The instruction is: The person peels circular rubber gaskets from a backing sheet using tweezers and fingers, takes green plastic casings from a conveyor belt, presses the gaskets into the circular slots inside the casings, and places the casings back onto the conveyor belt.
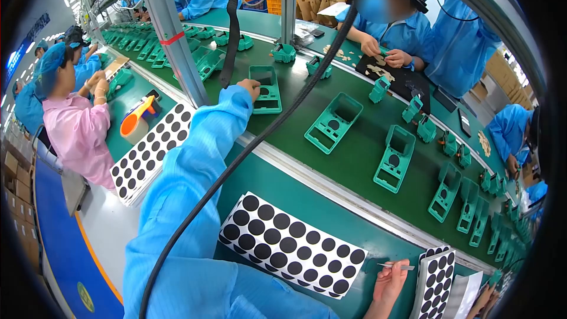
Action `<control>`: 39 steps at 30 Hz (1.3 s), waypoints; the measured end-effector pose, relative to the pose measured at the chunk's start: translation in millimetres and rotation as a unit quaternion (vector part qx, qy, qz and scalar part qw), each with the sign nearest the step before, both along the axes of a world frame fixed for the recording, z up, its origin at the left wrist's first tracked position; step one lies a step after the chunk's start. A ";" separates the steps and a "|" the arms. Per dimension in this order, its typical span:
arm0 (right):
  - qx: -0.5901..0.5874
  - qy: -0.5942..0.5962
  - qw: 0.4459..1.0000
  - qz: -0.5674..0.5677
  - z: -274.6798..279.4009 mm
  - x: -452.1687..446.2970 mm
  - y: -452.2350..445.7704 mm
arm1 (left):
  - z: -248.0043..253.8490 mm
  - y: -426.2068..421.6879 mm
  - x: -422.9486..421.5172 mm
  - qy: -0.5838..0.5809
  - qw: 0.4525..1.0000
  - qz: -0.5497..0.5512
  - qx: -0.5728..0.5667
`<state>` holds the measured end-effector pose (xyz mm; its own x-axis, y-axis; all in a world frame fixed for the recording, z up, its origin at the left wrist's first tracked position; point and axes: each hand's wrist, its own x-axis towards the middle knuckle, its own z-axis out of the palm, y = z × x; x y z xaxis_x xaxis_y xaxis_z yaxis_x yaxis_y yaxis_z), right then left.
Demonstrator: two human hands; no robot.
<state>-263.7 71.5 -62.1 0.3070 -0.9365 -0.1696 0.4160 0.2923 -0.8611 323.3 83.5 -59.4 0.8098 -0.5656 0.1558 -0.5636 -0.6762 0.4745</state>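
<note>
My left hand reaches across to the conveyor belt, its fingers curled at the left edge of a green plastic housing. A black round dot shows on that housing. Low on the right, my right hand pinches a pair of tweezers above the near worktop. Beside it lies a white sheet of black round stickers, with more sheets under it. Further housings with a black dot lie downstream on the belt.
A metal post and a hanging black cable cross my view. Sticker sheets lie at right, others at left near an orange tape dispenser. Co-workers sit along both sides of the belt.
</note>
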 end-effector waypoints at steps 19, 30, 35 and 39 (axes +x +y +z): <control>0.031 -0.071 0.994 -0.078 52.0 57.4 31.4 | 60.0 103.6 -298.2 0.114 0.904 -0.396 -0.111; -0.136 0.077 0.984 -0.088 32.2 116.0 64.2 | 51.4 123.9 -296.3 0.071 0.917 -0.391 -0.045; -0.168 0.099 0.978 -0.079 25.6 119.9 65.4 | 44.9 127.5 -286.7 0.035 0.884 -0.463 -0.057; -0.214 0.114 0.969 -0.052 21.3 119.8 68.6 | 40.3 127.1 -287.2 0.031 0.881 -0.472 -0.036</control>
<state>-143.9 140.1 -40.8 0.2078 -0.9598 0.1885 0.2094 -0.1445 -0.9671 36.1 210.6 -19.1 -0.0065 -0.9818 0.1899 -0.8298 0.1113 0.5468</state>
